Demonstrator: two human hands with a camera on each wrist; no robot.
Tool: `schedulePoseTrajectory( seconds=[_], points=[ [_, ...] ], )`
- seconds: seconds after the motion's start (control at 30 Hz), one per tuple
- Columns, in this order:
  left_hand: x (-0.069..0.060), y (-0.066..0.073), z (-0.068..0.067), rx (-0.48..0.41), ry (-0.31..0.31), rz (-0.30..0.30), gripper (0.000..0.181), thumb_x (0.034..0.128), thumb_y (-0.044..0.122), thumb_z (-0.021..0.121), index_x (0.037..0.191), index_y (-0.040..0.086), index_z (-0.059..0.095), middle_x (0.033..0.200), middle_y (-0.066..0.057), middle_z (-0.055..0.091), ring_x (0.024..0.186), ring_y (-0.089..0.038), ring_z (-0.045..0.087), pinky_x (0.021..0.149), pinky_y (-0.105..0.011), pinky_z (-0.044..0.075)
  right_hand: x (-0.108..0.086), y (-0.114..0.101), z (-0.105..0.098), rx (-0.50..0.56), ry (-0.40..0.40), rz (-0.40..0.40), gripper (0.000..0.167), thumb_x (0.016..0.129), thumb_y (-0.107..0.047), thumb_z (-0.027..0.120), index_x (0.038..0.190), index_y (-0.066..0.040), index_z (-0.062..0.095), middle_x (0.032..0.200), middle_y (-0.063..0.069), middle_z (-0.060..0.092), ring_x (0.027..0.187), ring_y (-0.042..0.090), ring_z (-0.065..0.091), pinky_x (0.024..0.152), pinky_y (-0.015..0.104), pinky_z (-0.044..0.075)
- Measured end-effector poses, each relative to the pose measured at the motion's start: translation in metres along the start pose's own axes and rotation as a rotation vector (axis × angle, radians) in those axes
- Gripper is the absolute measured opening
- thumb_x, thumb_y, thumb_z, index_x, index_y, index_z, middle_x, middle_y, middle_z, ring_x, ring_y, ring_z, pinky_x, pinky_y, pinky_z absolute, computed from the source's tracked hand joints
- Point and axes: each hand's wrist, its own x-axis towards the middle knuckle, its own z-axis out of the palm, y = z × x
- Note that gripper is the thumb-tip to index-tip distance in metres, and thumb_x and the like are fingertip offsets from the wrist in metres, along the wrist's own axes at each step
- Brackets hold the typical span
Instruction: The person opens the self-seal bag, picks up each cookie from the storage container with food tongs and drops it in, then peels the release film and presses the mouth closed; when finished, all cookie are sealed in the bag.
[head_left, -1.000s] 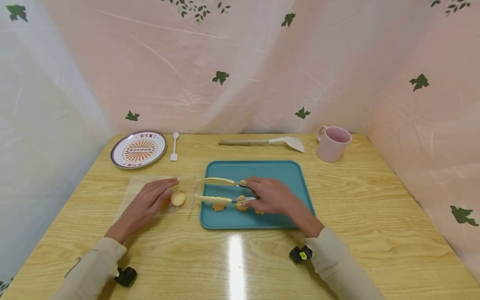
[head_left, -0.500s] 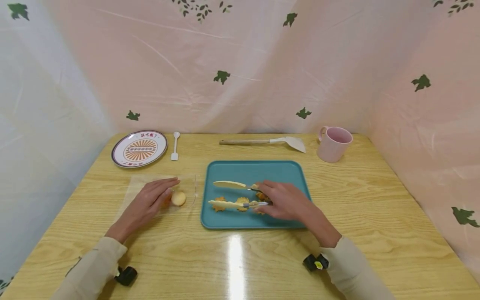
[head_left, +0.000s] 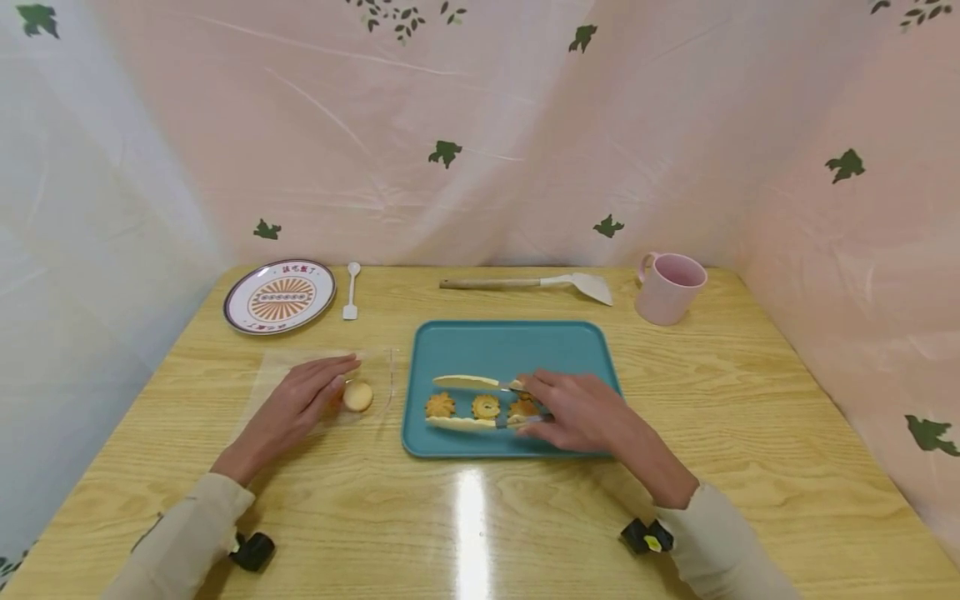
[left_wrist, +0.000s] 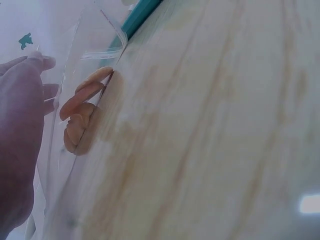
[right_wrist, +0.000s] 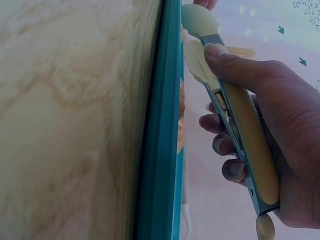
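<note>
My left hand holds a clear plastic bag lying on the table. Inside are several cookies; a round one shows beside the thumb. In the left wrist view more cookies lean together behind the film. My right hand grips a pair of tongs with pale tips and a metal frame. Their spread arms hang over a teal tray, one on each side of a row of cookies. The right fingers cover part of the row's right end. Nothing is pinched in the tongs.
Behind the bag lie a patterned plate and a small white spoon. A turner with a wooden handle lies behind the tray, and a pink mug stands at the back right. Fabric hangs around the table.
My right hand has drawn the tongs right, away from the bag's mouth and over the tray, then slightly toward me. The left hand and bag have stayed in place.
</note>
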Motion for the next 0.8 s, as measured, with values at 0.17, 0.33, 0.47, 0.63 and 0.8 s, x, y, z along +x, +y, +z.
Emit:
schedulePoseTrajectory(
  seconds=[0.17,0.33,0.47,0.63,0.8],
  points=[
    [-0.0001,0.0000,-0.0002,0.000,0.004,0.004,0.043,0.1001,-0.004,0.061,0.142,0.005,0.062,0.141,-0.014,0.062,0.128,-0.037,0.056,0.113,-0.041,0.037,-0.0017,-0.0004,0.0006,-0.016,-0.019,0.009,0.069,0.091,-0.050,0.078,0.135,0.001,0.064,0.103,0.004,0.066,0.070,0.013,0.062,0.056,0.031,0.052],
    [-0.0001,-0.0004,0.0001,-0.002,0.003,0.008,0.041,0.1011,-0.004,0.060,0.142,0.004,0.061,0.141,-0.015,0.062,0.128,-0.037,0.056,0.114,-0.040,0.036,-0.0007,-0.0009,0.0001,-0.016,-0.055,0.025,0.070,0.092,-0.051,0.076,0.137,0.001,0.063,0.111,0.007,0.068,0.076,0.016,0.066,0.058,0.033,0.054],
    [-0.0002,-0.0006,0.0004,-0.002,0.004,0.010,0.042,0.1009,-0.004,0.060,0.142,0.005,0.062,0.141,-0.015,0.062,0.128,-0.037,0.056,0.113,-0.041,0.037,0.0013,-0.0007,-0.0006,0.004,-0.071,0.031,0.068,0.092,-0.051,0.076,0.135,0.000,0.064,0.107,0.004,0.067,0.073,0.011,0.062,0.059,0.032,0.053],
    [-0.0005,-0.0004,0.0003,-0.005,0.003,0.010,0.043,0.1004,-0.004,0.061,0.142,0.005,0.061,0.141,-0.015,0.062,0.129,-0.037,0.056,0.113,-0.041,0.037,0.0026,-0.0003,-0.0012,0.017,-0.088,0.033,0.064,0.092,-0.051,0.076,0.131,-0.002,0.066,0.096,-0.001,0.062,0.066,0.007,0.053,0.056,0.029,0.049],
    [-0.0005,-0.0002,0.0002,-0.006,0.002,0.010,0.043,0.1004,-0.004,0.061,0.142,0.005,0.061,0.142,-0.014,0.062,0.129,-0.037,0.056,0.113,-0.042,0.037,0.0026,0.0000,-0.0016,0.029,-0.098,0.035,0.065,0.092,-0.050,0.076,0.133,0.000,0.065,0.096,0.000,0.063,0.066,0.007,0.052,0.055,0.029,0.049]
  ],
)
